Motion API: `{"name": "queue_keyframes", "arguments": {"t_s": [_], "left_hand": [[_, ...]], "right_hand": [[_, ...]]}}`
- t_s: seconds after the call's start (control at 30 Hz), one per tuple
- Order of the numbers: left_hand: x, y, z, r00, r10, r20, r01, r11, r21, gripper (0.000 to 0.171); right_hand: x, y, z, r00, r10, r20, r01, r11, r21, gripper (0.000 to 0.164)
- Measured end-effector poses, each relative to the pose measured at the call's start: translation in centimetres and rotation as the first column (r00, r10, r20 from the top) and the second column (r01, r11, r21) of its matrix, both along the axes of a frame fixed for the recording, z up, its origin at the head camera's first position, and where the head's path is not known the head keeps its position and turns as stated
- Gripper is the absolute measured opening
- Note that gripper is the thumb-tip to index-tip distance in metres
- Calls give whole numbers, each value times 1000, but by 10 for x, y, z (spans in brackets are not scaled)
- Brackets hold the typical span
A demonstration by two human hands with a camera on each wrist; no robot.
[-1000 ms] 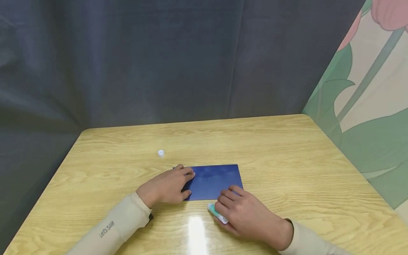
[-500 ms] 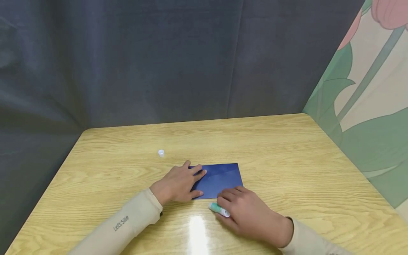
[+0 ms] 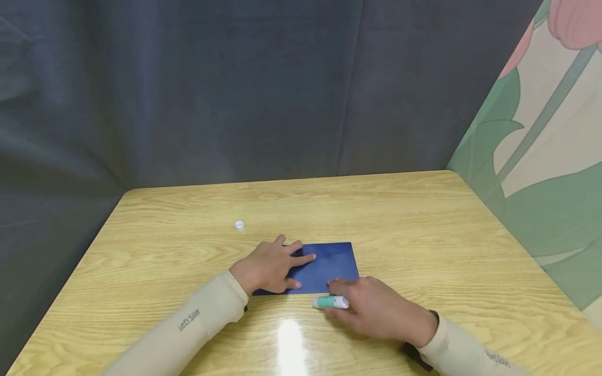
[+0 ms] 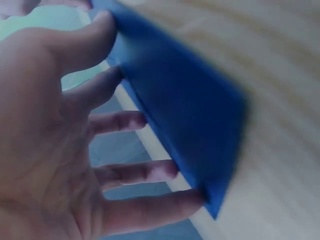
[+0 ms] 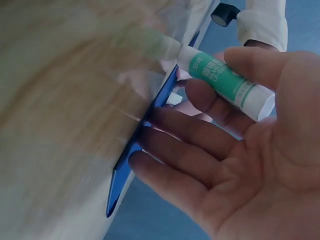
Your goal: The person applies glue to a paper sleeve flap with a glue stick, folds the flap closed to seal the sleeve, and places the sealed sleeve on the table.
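A folded-looking dark blue sheet of paper (image 3: 329, 263) lies flat on the table. My left hand (image 3: 270, 265) rests on its left part, fingers spread and straight, with fingertips on the paper in the left wrist view. In my right hand (image 3: 373, 308) a green and white glue stick (image 5: 225, 82) is pinched between thumb and index finger. Its other fingers touch the paper near the lower right edge. The glue stick lies sideways just in front of the paper's near edge. The paper's left end is partly hidden under the left hand.
A small white cap (image 3: 239, 225) stands on the wooden table (image 3: 400, 219), beyond the left hand. Dark curtain (image 3: 235, 94) hangs along the back and left. A wall with painted flowers (image 3: 555, 172) borders the right side.
My left hand has slid right across the paper, its fingers spreading wider. The right hand has shifted slightly right, and the glue stick has turned to lie nearly level with the paper's near edge.
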State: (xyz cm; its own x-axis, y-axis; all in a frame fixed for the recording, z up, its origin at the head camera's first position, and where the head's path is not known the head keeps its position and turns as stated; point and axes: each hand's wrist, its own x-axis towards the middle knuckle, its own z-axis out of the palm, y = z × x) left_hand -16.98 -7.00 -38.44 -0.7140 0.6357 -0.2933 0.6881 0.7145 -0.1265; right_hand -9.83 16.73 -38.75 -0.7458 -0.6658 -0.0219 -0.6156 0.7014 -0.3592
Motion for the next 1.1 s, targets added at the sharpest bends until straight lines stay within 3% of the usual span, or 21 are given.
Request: {"name": "queue_keyframes", "arguments": {"t_s": [0.23,0.33,0.5,0.63,0.87,1.1], "left_hand": [[-8,16,8,992,-59,110,48,994,95,59],[-11,25,10,993,-85,82,76,991,112,54],[-13,37,8,993,-119,-1,119,992,37,52],[-13,49,6,996,-83,-24,82,996,-26,56],[-13,69,2,998,-20,-56,12,990,-139,66],[-19,76,7,997,65,43,-56,983,-176,69]], "right_hand": [[-1,1,0,1000,-15,-17,17,998,68,46],[-2,1,1,999,-13,-31,16,997,73,46],[-2,2,3,999,-5,-48,9,997,71,48],[-1,3,3,998,0,-64,5,997,77,48],[-3,2,1,999,3,-49,1,996,87,33],[-3,3,0,998,-3,-58,7,997,74,34]]}}
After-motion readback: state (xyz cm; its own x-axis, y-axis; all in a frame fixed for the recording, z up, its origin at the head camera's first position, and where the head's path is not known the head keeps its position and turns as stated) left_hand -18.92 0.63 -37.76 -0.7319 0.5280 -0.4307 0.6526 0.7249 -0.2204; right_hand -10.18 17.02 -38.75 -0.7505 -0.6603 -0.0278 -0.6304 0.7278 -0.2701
